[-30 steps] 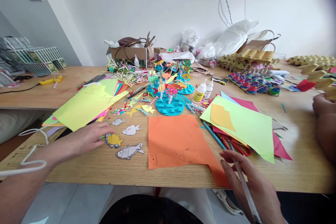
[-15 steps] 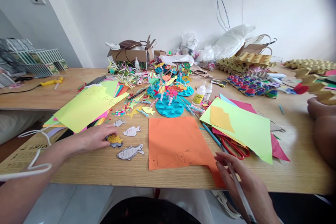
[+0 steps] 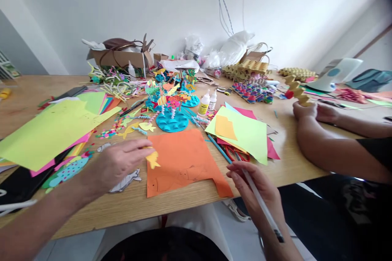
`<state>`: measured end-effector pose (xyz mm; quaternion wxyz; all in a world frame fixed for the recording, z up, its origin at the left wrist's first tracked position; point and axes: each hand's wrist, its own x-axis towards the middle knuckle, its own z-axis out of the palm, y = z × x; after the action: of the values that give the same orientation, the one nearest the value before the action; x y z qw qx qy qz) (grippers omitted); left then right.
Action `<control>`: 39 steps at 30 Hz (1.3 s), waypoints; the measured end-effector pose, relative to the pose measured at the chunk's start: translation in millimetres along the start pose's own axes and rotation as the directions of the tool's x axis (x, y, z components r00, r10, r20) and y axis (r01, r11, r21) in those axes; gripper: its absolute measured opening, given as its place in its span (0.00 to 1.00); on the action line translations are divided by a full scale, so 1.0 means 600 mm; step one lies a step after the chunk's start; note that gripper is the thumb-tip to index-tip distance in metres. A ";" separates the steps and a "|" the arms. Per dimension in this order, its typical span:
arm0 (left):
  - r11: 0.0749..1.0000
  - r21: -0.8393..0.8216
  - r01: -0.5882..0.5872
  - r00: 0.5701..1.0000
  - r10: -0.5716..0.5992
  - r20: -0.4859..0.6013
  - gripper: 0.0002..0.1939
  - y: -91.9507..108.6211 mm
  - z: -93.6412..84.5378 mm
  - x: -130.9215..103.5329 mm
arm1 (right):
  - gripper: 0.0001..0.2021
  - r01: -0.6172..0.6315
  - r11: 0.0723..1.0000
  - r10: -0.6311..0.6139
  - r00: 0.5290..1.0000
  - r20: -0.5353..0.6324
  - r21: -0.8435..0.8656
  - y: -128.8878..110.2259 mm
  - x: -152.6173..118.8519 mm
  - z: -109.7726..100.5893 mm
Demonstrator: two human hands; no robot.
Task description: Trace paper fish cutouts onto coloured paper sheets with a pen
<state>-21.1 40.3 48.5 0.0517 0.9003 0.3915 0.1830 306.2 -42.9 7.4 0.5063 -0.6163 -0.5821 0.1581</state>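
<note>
My left hand [image 3: 118, 163] pinches a yellow paper fish [image 3: 153, 160] over the left edge of an orange sheet [image 3: 180, 153], which has fish outlines drawn along its lower part. Partly under that hand lies a grey-white paper fish [image 3: 127, 180], with another small one [image 3: 104, 147] further left. At the sheet's right, my right hand [image 3: 255, 189] holds a clear pen [image 3: 261, 204] between thumb and fingers. Red scissors [image 3: 243, 155] are partly hidden under light green paper [image 3: 252, 132].
Blue bases with paper fish [image 3: 172, 121] and glue bottles [image 3: 203, 104] stand behind the orange sheet. Yellow-green paper [image 3: 52, 132] lies left. Another person's hands [image 3: 306, 110] hold egg-carton material at right, near a white device [image 3: 332, 75].
My left hand has lifted the yellow fish from the table and moved it right to the orange sheet. The view has turned right, showing more of the other person.
</note>
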 end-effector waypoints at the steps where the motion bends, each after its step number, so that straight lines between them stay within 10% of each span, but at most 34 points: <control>1: 0.995 -0.043 -0.092 0.996 0.093 0.014 0.21 0.028 0.012 0.024 | 0.07 -0.012 0.999 0.012 1.000 0.000 0.049 -0.005 -0.003 0.001; 6: 0.924 -0.123 -0.361 0.931 0.365 0.011 0.18 0.136 0.073 0.130 | 0.09 -0.057 0.975 0.044 0.997 0.061 0.214 -0.012 -0.021 0.007; 11: 0.903 -0.219 -0.370 0.921 0.387 0.039 0.12 0.168 0.120 0.167 | 0.09 -0.042 0.970 0.021 0.996 0.089 0.239 0.008 -0.027 0.009; 23: 0.949 -0.200 -0.245 0.932 0.287 0.219 0.14 0.130 0.146 0.162 | 0.07 0.201 0.974 -0.195 0.979 0.063 -0.103 0.048 -0.011 0.029; 39: 0.908 -0.131 -0.397 0.868 0.419 0.266 0.16 0.109 0.156 0.154 | 0.07 0.283 0.951 -0.251 0.942 0.224 -0.125 0.038 -0.010 0.018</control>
<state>116.0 66.6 4.0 0.1009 0.9770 0.1738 0.0709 308.8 -39.3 -18.0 0.4107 -0.5495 -0.7200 0.1046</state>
